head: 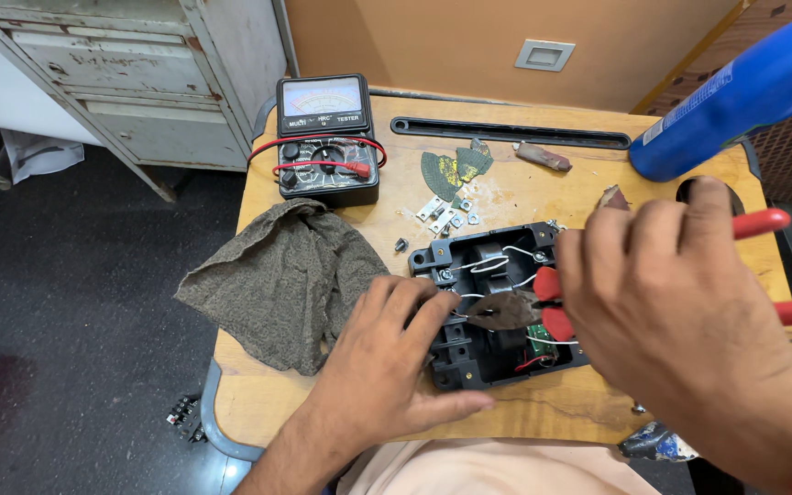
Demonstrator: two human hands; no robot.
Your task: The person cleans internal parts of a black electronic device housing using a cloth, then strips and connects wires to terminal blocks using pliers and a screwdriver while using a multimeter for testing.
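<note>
The right hand (680, 312) grips red-handled metal pliers (543, 307), whose long axis runs nearly level across the view, handles toward the right edge and dark jaws pointing left into the open black plastic casing (492, 316). That casing lies on the wooden worktop (506, 197), its length running left to right, with white wires showing inside. The left hand (382, 362) rests spread on the casing's left end, fingers pressing down, just beside a crumpled grey-brown cloth (286, 280).
</note>
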